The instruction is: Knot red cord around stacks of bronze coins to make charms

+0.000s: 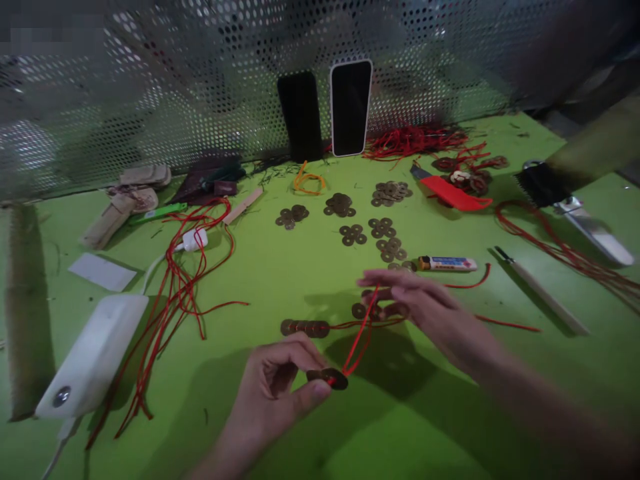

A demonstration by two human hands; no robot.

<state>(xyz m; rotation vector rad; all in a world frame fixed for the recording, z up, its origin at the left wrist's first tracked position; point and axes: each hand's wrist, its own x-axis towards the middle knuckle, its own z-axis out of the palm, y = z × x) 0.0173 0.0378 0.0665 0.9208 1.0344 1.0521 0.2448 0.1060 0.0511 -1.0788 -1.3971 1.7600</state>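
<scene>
My left hand (273, 387) pinches a small stack of dark brass coins with centre holes (336, 379) between thumb and fingers, a little above the green table. A red cord (356, 348) runs from these coins up to my right hand (417, 300), whose fingers are closed on it with the cord drawn over them. Behind the left hand, a row of overlapping coins (304, 328) lies threaded on another red cord (345, 325). Several loose coins (359, 311) rest just under the right fingertips, which partly cover them.
Small coin piles (353, 235) lie farther back, beside a lighter (447, 264). A pen-like tool (543, 291) and a red-handled cutter (455, 192) are to the right. At left are loose red cords (185, 287) and a white power bank (95, 353). Two phones (350, 107) lean against perforated metal.
</scene>
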